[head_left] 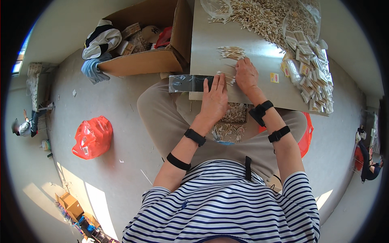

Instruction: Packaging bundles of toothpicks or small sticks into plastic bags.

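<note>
My left hand [216, 101] lies palm down by the table's near edge, fingers stretched out. Its thumb is on a dark flat strip with a clear plastic bag [184, 83], and its fingertips touch a small bundle of cotton swabs [229, 78]. Just right of that bundle, my right hand [246, 76] is closed, with bent fingers pinching a few swabs whose ends show to the left of the fingertips. Another small pile of swabs [231, 52] lies just beyond the right hand.
Loose swabs [259, 20] heap at the table's [265, 95] far side. Filled swab packets [314, 79] pile at the right edge; a yellow label card [274, 77] lies nearer. Left stands an open cardboard box [142, 65]; a red bag [93, 137] sits on the floor. Swabs fill a container [235, 113] below.
</note>
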Action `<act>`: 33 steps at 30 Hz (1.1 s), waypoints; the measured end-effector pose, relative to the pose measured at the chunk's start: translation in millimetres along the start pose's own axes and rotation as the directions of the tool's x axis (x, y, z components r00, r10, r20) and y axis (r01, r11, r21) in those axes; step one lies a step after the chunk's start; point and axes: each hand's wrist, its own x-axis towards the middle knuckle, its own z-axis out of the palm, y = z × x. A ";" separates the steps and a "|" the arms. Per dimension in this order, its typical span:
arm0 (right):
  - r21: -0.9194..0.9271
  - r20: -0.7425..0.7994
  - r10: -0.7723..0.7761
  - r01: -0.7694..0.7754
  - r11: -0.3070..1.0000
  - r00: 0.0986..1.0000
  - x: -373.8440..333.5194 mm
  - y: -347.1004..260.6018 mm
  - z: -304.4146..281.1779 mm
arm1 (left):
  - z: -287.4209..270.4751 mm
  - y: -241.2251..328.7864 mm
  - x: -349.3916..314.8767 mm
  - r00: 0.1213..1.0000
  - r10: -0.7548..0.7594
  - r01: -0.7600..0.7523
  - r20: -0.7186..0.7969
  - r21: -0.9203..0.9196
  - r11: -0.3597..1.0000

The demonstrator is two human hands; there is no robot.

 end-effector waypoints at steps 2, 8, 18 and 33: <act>0.081 0.001 0.007 -0.007 0.997 1.000 -22.3 9.0 -13.5 | -1.3 -2.9 -1.5 1.000 -0.007 0.008 0.029 -0.008 1.000; 0.160 0.216 -0.061 0.026 0.987 0.974 -114.1 27.2 -51.1 | 1.2 -5.9 -3.2 1.000 -0.001 0.001 0.015 0.021 1.000; -0.060 0.108 -0.290 0.298 0.953 0.951 -74.4 -7.1 -8.4 | 5.4 -3.7 1.0 0.999 0.027 -0.028 0.017 0.048 0.998; 0.047 0.349 -0.422 0.434 0.900 0.837 -79.2 2.2 -37.9 | -7.9 -7.1 -4.9 0.999 0.001 -0.002 0.036 0.023 1.000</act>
